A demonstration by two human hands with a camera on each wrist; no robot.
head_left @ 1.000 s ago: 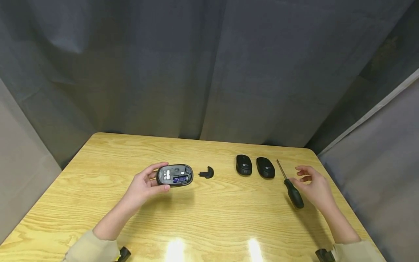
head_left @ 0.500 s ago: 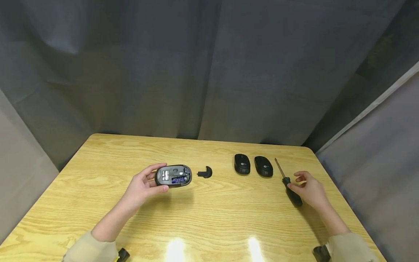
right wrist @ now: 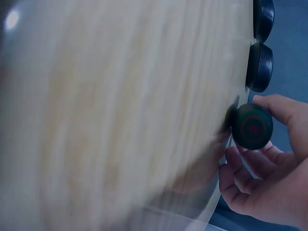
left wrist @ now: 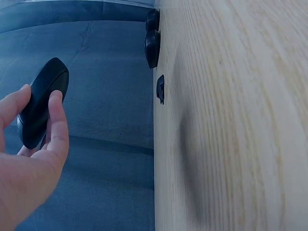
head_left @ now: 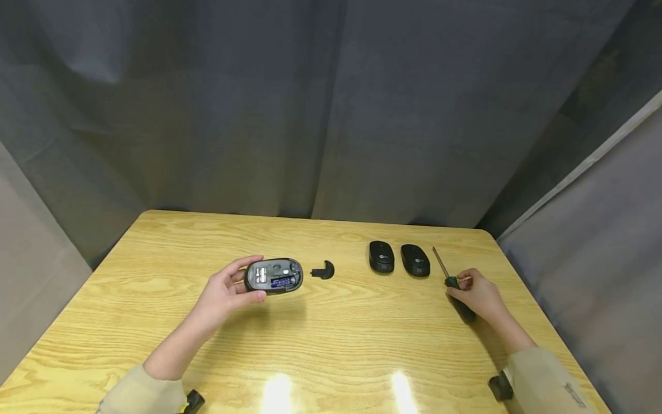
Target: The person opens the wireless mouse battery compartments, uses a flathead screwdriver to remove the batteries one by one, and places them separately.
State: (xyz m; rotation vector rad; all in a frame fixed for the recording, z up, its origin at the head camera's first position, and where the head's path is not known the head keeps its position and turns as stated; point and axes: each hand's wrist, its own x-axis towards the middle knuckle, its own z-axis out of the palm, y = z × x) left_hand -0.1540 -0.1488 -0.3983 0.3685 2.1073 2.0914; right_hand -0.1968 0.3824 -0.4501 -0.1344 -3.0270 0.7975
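My left hand (head_left: pixel 219 296) holds a black computer mouse (head_left: pixel 264 282) above the table, thumb on the near edge and fingers on the far edge. Its underside faces up with the battery bay uncovered, showing a blue battery (head_left: pixel 281 282). In the left wrist view this mouse (left wrist: pixel 43 103) appears side-on between thumb and fingers. At the right, my right hand (head_left: pixel 481 296) pinches a screwdriver (head_left: pixel 462 309) by the front of its dark handle, its shaft pointing away. The right wrist view shows the handle's round end (right wrist: pixel 252 126) between thumb and fingers, close by the tabletop.
A small black battery cover (head_left: pixel 324 270) lies just right of the held mouse. Two more black mice, one (head_left: pixel 381 257) beside the other (head_left: pixel 415 260), sit upright left of the screwdriver. Grey curtains (head_left: pixel 331 115) stand behind the wooden table (head_left: pixel 341 345).
My right hand has moved left onto the screwdriver handle, and its thumb and fingers have closed round it. The left hand and its mouse have stayed nearly still.
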